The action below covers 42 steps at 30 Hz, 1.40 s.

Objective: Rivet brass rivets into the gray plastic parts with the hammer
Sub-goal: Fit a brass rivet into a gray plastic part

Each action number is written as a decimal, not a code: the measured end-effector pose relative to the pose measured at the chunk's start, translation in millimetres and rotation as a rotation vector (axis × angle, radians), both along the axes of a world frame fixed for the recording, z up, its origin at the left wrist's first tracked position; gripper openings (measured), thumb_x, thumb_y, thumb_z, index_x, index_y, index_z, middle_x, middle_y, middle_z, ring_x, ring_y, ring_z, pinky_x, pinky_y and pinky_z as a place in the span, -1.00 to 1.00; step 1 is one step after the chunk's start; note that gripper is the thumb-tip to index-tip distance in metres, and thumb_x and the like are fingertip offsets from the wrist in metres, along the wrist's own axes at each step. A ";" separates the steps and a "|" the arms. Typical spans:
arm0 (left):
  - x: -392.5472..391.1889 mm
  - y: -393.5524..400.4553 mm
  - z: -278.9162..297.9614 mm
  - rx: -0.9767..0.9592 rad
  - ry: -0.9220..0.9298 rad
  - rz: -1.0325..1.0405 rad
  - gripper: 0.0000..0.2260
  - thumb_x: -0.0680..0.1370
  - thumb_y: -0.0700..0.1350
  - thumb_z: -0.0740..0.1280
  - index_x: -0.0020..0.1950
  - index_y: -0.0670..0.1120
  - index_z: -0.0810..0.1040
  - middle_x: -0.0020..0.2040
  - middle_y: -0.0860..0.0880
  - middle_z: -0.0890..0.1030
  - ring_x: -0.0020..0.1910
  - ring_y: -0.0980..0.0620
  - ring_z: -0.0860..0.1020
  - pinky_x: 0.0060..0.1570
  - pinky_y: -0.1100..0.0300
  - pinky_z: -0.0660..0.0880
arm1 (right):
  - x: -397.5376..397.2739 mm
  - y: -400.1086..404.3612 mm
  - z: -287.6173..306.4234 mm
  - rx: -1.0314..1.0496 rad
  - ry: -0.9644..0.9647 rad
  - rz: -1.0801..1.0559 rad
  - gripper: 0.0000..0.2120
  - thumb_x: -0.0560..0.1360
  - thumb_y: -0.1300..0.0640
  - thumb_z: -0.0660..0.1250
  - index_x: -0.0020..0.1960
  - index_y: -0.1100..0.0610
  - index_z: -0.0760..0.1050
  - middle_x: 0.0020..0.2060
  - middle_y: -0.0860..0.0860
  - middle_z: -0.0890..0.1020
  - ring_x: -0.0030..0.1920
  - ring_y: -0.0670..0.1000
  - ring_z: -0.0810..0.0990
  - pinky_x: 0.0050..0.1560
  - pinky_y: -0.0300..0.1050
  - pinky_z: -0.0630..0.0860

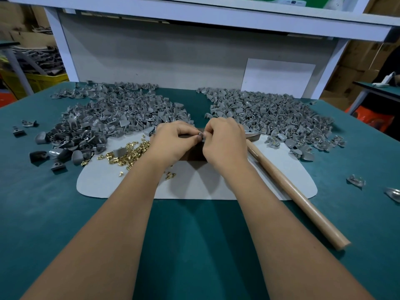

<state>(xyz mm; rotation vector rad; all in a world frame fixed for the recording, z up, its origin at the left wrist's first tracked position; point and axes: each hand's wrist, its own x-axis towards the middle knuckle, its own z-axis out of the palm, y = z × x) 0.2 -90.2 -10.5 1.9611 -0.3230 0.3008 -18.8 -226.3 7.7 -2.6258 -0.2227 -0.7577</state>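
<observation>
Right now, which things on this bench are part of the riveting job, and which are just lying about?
Part of the job:
- left hand and right hand, pinching a small gray part
- brass rivets
- gray plastic parts, left pile and right pile
- hammer, lying unheld
- dark block
- gray mat

Just lying about:
- yellow crate
- cardboard boxes

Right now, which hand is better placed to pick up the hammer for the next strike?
Right. The hammer lies on the table beside the right hand, its wooden handle running back along that forearm. The left hand sits on the far side, by the brass rivets, and both hands pinch a small gray part.
</observation>
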 end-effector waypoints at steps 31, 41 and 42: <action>-9.0 -1.3 8.1 -0.082 0.014 -0.027 -0.90 0.56 -0.17 0.40 -0.11 -0.08 0.71 0.02 -0.03 0.67 0.12 -0.03 0.59 0.29 -0.11 0.46 | -5.3 -14.2 -10.7 0.323 0.006 0.150 -0.70 0.34 0.14 0.31 0.06 0.09 0.60 -0.08 -0.04 0.61 0.02 0.03 0.51 0.11 -0.02 0.45; -5.1 -2.2 8.6 0.019 -0.075 -0.061 -0.77 0.57 -0.15 0.39 -0.28 0.07 0.64 -0.09 0.01 0.63 0.23 -0.14 0.49 0.31 -0.14 0.38 | -3.4 -14.4 -9.3 0.049 -0.093 0.178 -0.77 0.51 0.12 0.34 0.13 0.19 0.57 -0.01 0.11 0.62 0.07 0.13 0.47 0.07 -0.03 0.36; -5.3 -2.6 8.6 0.008 -0.069 -0.068 -0.77 0.57 -0.15 0.39 -0.27 0.07 0.64 -0.10 -0.02 0.62 0.17 -0.07 0.52 0.24 -0.03 0.43 | -2.7 -14.3 -9.6 0.046 -0.090 0.179 -0.77 0.51 0.13 0.34 0.13 0.19 0.57 -0.01 0.11 0.62 0.07 0.13 0.47 0.07 -0.03 0.35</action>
